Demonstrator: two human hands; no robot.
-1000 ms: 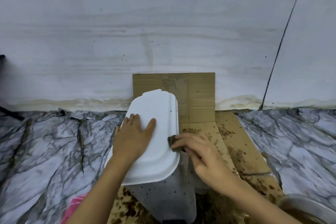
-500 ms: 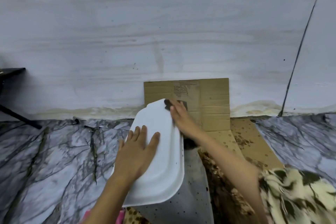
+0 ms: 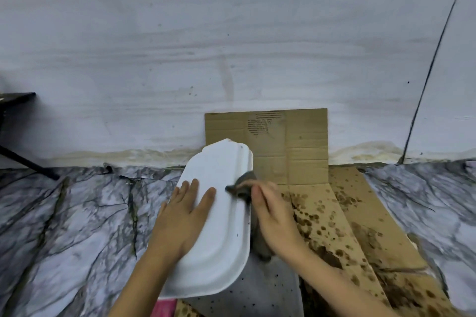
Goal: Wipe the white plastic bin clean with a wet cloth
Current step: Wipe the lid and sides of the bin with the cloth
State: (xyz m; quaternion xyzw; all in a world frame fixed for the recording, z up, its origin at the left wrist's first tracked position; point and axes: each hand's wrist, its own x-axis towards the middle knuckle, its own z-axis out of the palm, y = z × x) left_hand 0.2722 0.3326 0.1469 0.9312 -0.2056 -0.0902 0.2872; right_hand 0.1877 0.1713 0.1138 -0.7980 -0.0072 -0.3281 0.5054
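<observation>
While the right hand [image 3: 277, 221] pinches a dark grey wet cloth [image 3: 243, 184] between thumb and fingers, the rag lies bunched against the right-hand rim of the bin's lid [image 3: 221, 226], roughly halfway along that edge. Its fingers are curled around the cloth, which drapes over the rim and hangs a little way down the side. Across from it, the left hand [image 3: 184, 219] lies flat on top of the lid, fingers straight and spread, gripping nothing and simply pressing down to steady things.

Beneath both hands stands the white plastic bin [image 3: 260, 291], its speckled front wall showing below the lid and dotted with small dark spots. It sits on stained brown cardboard [image 3: 334, 219], which runs up the pale wall [image 3: 231, 33] behind, with marbled flooring [image 3: 77, 213] on either side.

Judging by the grip and the cloth's place, the step in hand is wiping the lid's edge. A few specks remain near the far corner and on the rim, and the body looks untouched, so the work seems early. Next, the cloth likely needs firm strokes along the rim, then down the spotted wall, with the left hand bracing.
</observation>
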